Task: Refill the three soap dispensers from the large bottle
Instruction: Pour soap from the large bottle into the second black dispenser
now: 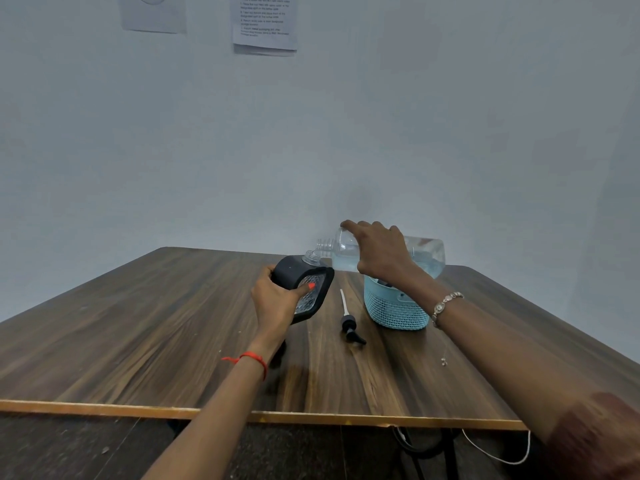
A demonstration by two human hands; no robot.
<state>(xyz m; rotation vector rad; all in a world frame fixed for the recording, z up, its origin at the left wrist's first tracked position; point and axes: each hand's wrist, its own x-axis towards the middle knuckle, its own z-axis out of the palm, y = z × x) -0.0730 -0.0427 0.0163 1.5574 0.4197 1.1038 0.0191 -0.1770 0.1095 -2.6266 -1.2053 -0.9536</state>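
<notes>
1. A person stands at a dark wood-grain table (138, 334) set against a pale wall; both bare arms reach forward over it.
2. The left hand (277, 299) is wrapped around a soap dispenser (304, 285) with a dark casing and a clear patterned window; it is lifted off the table and tilted, its open threaded neck pointing up and to the right.
3. The right hand (377, 251) grips the large bottle (426, 254) from above, near its shoulder; the bottle is clear, lies almost level in the air, and holds a pale blue liquid pooled along its lower side.
4. The bottle's mouth sits just at the dispenser's neck, nearly touching; whether liquid is flowing cannot be told.
5. The dispenser's black pump head (349, 327), with its white tube, lies on the table between the two hands, near a light blue woven basket (394, 306); dark items sit inside the basket, too hidden to identify, so the other two dispensers cannot be confirmed.
6. To pour well, I would judge: keep the two openings aligned, tip the big bottle slowly so the stream stays thin, hold the dispenser steady, and stop short of the neck to leave room for the pump.
7. Two printed sheets (265, 22) hang on the wall; the text is too small to read; no brand or label shows on either bottle.
</notes>
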